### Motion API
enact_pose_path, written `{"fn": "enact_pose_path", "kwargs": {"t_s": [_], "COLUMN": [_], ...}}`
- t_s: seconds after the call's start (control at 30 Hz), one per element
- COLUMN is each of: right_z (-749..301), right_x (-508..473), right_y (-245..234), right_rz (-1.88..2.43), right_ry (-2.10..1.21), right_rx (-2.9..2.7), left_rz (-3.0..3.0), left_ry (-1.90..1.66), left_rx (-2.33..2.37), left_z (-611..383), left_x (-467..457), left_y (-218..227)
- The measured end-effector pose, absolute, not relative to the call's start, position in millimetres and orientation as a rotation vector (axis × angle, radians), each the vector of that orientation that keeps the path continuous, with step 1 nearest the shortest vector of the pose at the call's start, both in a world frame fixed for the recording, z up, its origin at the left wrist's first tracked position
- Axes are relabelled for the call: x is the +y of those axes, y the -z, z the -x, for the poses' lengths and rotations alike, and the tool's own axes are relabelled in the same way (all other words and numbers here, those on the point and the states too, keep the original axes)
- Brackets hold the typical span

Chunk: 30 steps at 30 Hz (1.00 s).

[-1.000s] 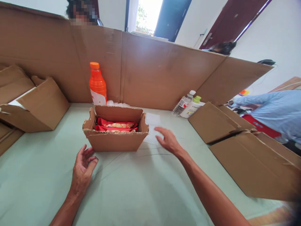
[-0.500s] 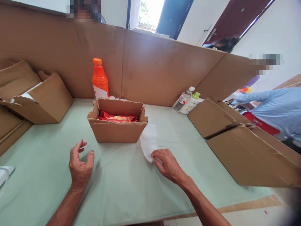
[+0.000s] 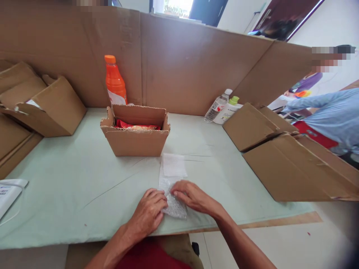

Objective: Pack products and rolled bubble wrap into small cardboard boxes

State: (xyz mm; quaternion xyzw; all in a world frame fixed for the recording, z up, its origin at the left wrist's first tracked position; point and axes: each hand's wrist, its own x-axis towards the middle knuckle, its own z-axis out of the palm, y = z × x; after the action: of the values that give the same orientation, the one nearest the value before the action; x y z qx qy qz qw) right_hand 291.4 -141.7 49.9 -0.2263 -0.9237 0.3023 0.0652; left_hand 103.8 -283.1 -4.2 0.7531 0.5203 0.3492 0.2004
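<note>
A piece of clear bubble wrap (image 3: 176, 210) lies on the table close to its front edge, with a white square patch (image 3: 174, 165) at its far end. My left hand (image 3: 150, 210) is closed at the wrap's left edge, fingers bent together against it. Over the middle of the wrap, my right hand (image 3: 195, 196) pinches it between thumb and fingers. Beyond both hands stands an open cardboard box (image 3: 137, 144), untouched, and a red packet (image 3: 137, 126) shows inside it.
An orange bottle (image 3: 115, 82) stands behind the box. A clear water bottle (image 3: 217, 107) and a white bottle with a green cap (image 3: 227, 113) lean back right. Cardboard boxes flank both sides (image 3: 60, 108) (image 3: 297, 172). A cardboard wall (image 3: 190, 63) closes the back; people are beyond it.
My left hand has moved right and toward me, from open in the air to the wrap. The right hand has drawn the wrap nearer and laid it flatter. The view has tilted down.
</note>
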Motion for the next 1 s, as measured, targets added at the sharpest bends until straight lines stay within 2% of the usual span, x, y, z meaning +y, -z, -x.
{"fn": "enact_pose_path", "kwargs": {"t_s": [0.17, 0.23, 0.4, 0.5, 0.63, 0.8, 1.0], "right_z": [-285, -292, -322, -336, -344, -330, -314], "right_x": [-96, -99, -153, -191, -227, -240, -231], "right_y": [-52, -54, -44, -35, -31, -23, -7], "right_rz": [0.974, 0.973, 0.781, 0.828, 0.951, 0.836, 0.850], "right_ry": [-0.377, -0.296, -0.433, -0.516, -0.457, -0.420, -0.356], "right_rx": [-2.325, -2.234, -2.395, -2.325, -2.112, -2.335, -2.463], "left_rz": [-1.936, -1.861, -1.768, -1.700, -1.613, -1.690, -1.911], "left_ry": [-1.153, -1.186, -1.194, -1.140, -1.024, -0.988, -1.180], "left_rx": [1.419, 1.433, 1.531, 1.568, 1.735, 1.865, 1.780], "left_z": [-99, -99, -102, -105, -107, -107, -107], "left_x": [-281, -285, -297, -296, -276, -253, -279], "left_y": [-1, -4, -13, -20, -19, -5, -10]}}
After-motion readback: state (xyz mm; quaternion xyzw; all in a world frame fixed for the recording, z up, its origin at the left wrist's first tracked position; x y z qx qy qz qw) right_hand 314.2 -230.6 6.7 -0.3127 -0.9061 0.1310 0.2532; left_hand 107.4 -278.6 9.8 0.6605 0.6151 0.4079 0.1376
